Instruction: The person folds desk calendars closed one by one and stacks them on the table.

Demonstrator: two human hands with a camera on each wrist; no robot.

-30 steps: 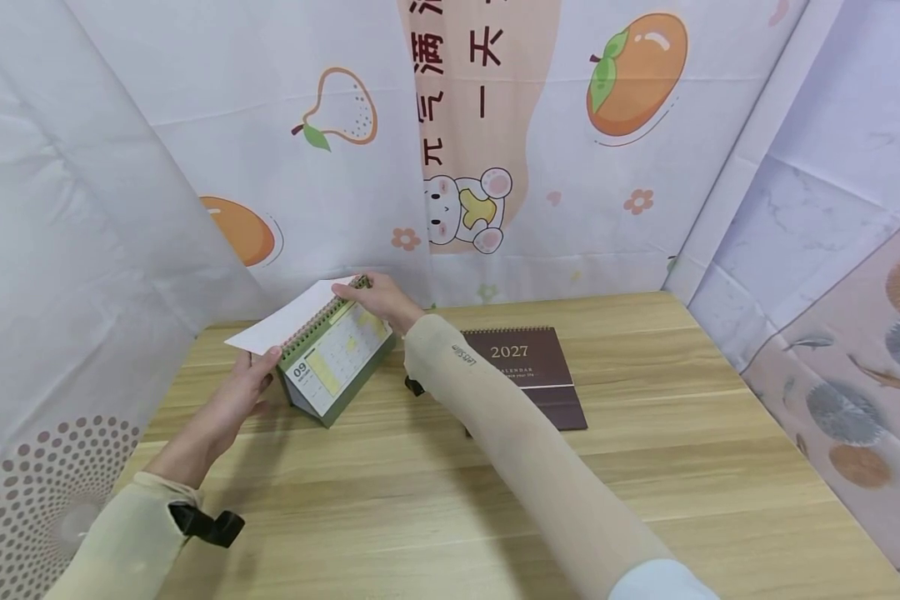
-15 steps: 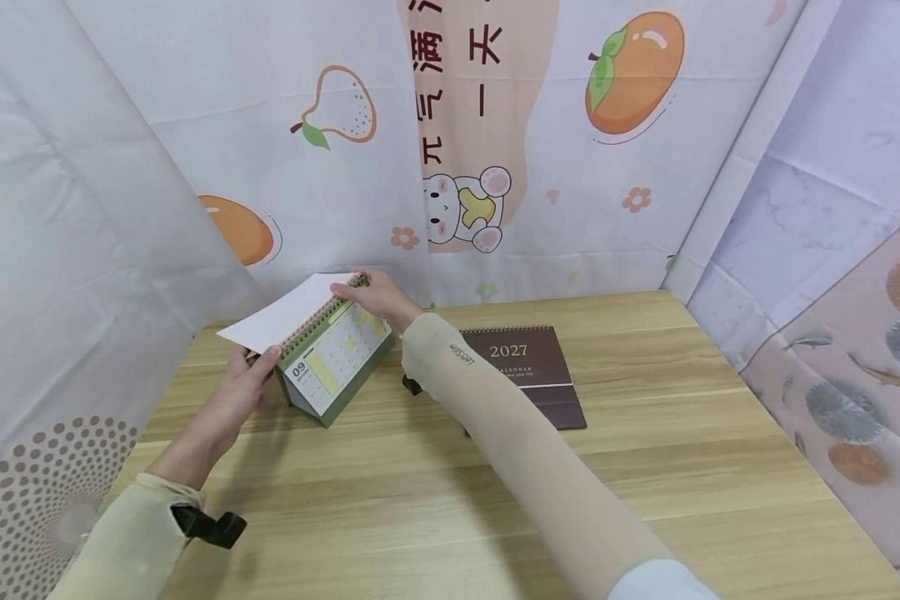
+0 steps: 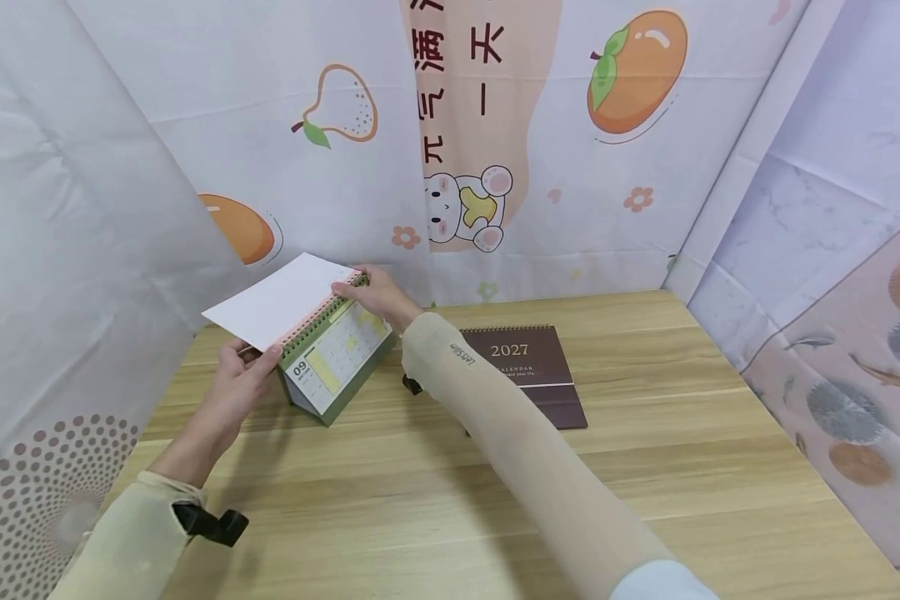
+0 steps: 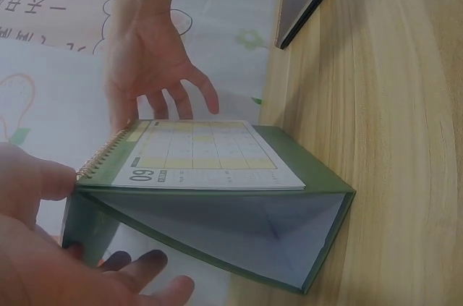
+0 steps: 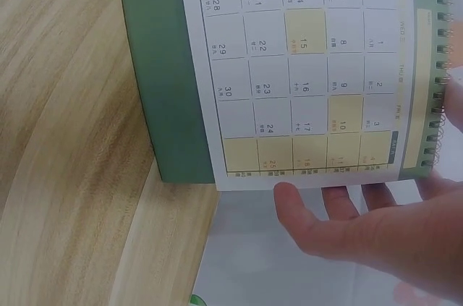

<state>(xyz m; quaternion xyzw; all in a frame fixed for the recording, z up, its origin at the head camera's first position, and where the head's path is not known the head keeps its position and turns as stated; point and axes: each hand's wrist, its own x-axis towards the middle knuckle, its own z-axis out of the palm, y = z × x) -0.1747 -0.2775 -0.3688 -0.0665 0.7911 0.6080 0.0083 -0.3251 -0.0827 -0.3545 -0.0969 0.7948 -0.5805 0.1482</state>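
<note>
A green spiral-bound desk calendar [image 3: 341,354] stands propped like a tent at the back left of the table, its September page facing front. A blank white page [image 3: 281,300] sticks out backward from its top binding. My left hand [image 3: 243,383] holds the near end, thumb at the coil and the other fingers behind the back panel [image 4: 87,230]. At the far end, my right hand [image 3: 384,300] pinches the binding, thumb on top. Its remaining fingers hang loosely past the calendar's side edge, as the right wrist view shows.
A dark brown 2027 calendar [image 3: 510,350] lies flat to the right, partly covered by my right forearm. The wooden table [image 3: 682,450] ends at a printed cloth backdrop [image 3: 270,167] close behind the green calendar. Cloth also hangs at both sides.
The white page has swung upward at the back, so more of its blank face shows. My left fingers have risen slightly behind it. My right hand stays at the binding.
</note>
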